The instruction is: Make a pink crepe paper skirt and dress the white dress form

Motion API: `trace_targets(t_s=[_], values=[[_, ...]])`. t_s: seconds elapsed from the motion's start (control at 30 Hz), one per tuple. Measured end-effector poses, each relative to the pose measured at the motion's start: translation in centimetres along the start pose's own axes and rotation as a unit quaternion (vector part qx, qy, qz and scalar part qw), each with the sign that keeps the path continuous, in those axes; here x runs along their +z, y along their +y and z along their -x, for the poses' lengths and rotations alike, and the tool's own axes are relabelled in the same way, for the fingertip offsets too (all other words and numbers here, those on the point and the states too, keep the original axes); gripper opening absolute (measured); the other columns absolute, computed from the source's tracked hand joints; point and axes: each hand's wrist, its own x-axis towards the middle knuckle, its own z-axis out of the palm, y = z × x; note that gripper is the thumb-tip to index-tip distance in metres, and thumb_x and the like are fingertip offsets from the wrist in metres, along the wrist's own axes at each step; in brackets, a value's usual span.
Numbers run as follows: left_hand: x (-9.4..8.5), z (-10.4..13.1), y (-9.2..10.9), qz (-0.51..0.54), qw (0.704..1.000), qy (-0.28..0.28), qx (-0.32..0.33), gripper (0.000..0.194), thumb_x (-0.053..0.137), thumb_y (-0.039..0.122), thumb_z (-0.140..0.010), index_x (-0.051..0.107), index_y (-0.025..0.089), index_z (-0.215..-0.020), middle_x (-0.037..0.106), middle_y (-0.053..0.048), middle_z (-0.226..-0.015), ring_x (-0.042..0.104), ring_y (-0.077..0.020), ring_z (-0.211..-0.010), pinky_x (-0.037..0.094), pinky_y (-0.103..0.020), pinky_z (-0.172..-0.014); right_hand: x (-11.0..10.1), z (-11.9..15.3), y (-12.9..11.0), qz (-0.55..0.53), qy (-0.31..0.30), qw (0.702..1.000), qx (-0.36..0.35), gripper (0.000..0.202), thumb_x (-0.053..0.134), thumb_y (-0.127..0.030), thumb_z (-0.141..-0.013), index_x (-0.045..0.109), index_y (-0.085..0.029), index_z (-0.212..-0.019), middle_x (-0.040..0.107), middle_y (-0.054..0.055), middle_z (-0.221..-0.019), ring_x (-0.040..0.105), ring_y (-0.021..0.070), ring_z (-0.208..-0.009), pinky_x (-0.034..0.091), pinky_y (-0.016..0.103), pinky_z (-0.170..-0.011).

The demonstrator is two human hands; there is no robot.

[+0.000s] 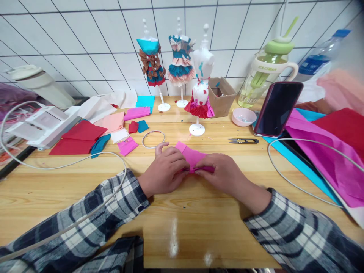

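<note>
Between my hands is a piece of magenta crepe paper, its near edge folded over. My left hand pinches that edge from the left, the little finger lifted. From the right, my right hand pinches the same edge with thumb and fingertips. Just beyond stands a small white mannequin with a pleated red and magenta paper skirt. A metal ring lies left of the paper, and black thread snips lie to its right.
Two dressed mannequins stand at the back by a cardboard box. Folded red paper and small scraps lie left. A pink bowl, a phone and a green-lidded jug stand right. Cables cross both sides.
</note>
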Motion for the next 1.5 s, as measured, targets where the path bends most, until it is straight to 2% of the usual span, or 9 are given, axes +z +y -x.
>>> trace_targets(t_s=[0.13, 0.33, 0.47, 0.6, 0.77, 0.93, 1.0, 1.23, 1.5], values=[[0.2, 0.0, -0.1, 0.019, 1.000, 0.010, -0.023, 0.011, 0.055, 0.026, -0.085, 0.065, 0.023, -0.087, 0.065, -0.002, -0.084, 0.054, -0.0201, -0.090, 0.023, -0.047, -0.098, 0.0, 0.0, -0.1, -0.017, 0.026, 0.999, 0.016, 0.007, 0.069, -0.027, -0.081, 0.075, -0.028, -0.085, 0.073, -0.002, -0.088, 0.065, 0.0173, -0.081, 0.049, 0.031, -0.075], [0.9, -0.3, -0.5, 0.071, 0.994, -0.019, -0.085, 0.009, 0.058, 0.026, -0.084, 0.064, 0.020, -0.088, 0.067, -0.002, -0.087, 0.056, -0.0194, -0.088, 0.033, -0.039, -0.088, 0.3, -0.1, -0.2, -0.031, 0.027, 0.998, 0.051, 0.010, 0.071, -0.031, -0.079, 0.074, -0.027, -0.087, 0.073, 0.001, -0.087, 0.066, 0.0194, -0.081, 0.050, 0.033, -0.073], [1.0, -0.5, -0.6, 0.089, 0.990, -0.018, -0.105, 0.009, 0.059, 0.025, -0.083, 0.065, 0.020, -0.086, 0.067, -0.001, -0.084, 0.057, -0.0187, -0.085, 0.034, -0.038, -0.085, 0.5, -0.1, -0.1, -0.056, 0.028, 0.996, 0.069, 0.012, 0.070, -0.026, -0.078, 0.074, -0.027, -0.090, 0.074, 0.000, -0.090, 0.066, 0.0188, -0.082, 0.051, 0.034, -0.076], [1.0, -0.5, -0.6, 0.086, 0.990, -0.020, -0.106, 0.009, 0.059, 0.026, -0.083, 0.065, 0.020, -0.087, 0.067, -0.001, -0.084, 0.057, -0.0182, -0.084, 0.035, -0.037, -0.086, 0.6, -0.2, 0.0, -0.077, 0.038, 0.993, 0.080, 0.013, 0.071, -0.023, -0.077, 0.074, -0.027, -0.090, 0.074, 0.000, -0.092, 0.067, 0.0189, -0.085, 0.051, 0.033, -0.076], [1.0, -0.5, -0.8, 0.098, 0.989, -0.024, -0.112, 0.010, 0.059, 0.027, -0.083, 0.065, 0.019, -0.085, 0.067, -0.001, -0.083, 0.057, -0.0184, -0.083, 0.036, -0.037, -0.085, 0.3, -0.2, 0.4, -0.069, 0.065, 0.991, 0.095, 0.006, 0.069, -0.025, -0.078, 0.072, -0.025, -0.083, 0.073, 0.000, -0.083, 0.066, 0.0180, -0.075, 0.050, 0.031, -0.067], [1.4, -0.5, -0.9, 0.100, 0.988, -0.045, -0.109, 0.011, 0.060, 0.027, -0.084, 0.066, 0.020, -0.088, 0.067, -0.002, -0.088, 0.056, -0.0196, -0.089, 0.036, -0.038, -0.086, 0.3, -0.3, 0.1, -0.029, 0.067, 0.997, 0.021, 0.041, 0.073, -0.029, -0.075, 0.064, -0.025, -0.115, 0.072, 0.004, -0.102, 0.063, 0.0227, -0.092, 0.048, 0.039, -0.082], [1.5, -0.5, -0.9, 0.100, 0.988, -0.054, -0.104, 0.012, 0.059, 0.029, -0.085, 0.067, 0.021, -0.090, 0.066, -0.002, -0.092, 0.056, -0.0199, -0.091, 0.036, -0.038, -0.087, 0.6, -0.4, 0.1, -0.021, 0.048, 0.999, 0.016, 0.048, 0.073, -0.031, -0.076, 0.060, -0.026, -0.122, 0.073, 0.002, -0.100, 0.063, 0.0240, -0.093, 0.047, 0.042, -0.085], [2.0, -0.4, -1.2, 0.082, 0.990, -0.056, -0.102, 0.012, 0.059, 0.029, -0.085, 0.066, 0.021, -0.092, 0.062, -0.003, -0.096, 0.054, -0.0212, -0.095, 0.037, -0.039, -0.088, 1.9, -0.8, 0.6, -0.059, 0.032, 0.996, 0.051, 0.041, 0.071, -0.029, -0.077, 0.064, -0.028, -0.118, 0.073, 0.002, -0.103, 0.066, 0.0221, -0.094, 0.050, 0.039, -0.084], [1.8, -0.8, -0.7, 0.070, 0.990, -0.068, -0.105, 0.013, 0.057, 0.028, -0.087, 0.067, 0.022, -0.094, 0.060, -0.005, -0.104, 0.052, -0.0224, -0.099, 0.038, -0.040, -0.088, 1.9, -0.8, 0.5, -0.056, 0.020, 0.995, 0.085, 0.042, 0.069, -0.025, -0.077, 0.063, -0.028, -0.118, 0.073, 0.000, -0.092, 0.067, 0.0199, -0.084, 0.051, 0.033, -0.075]])
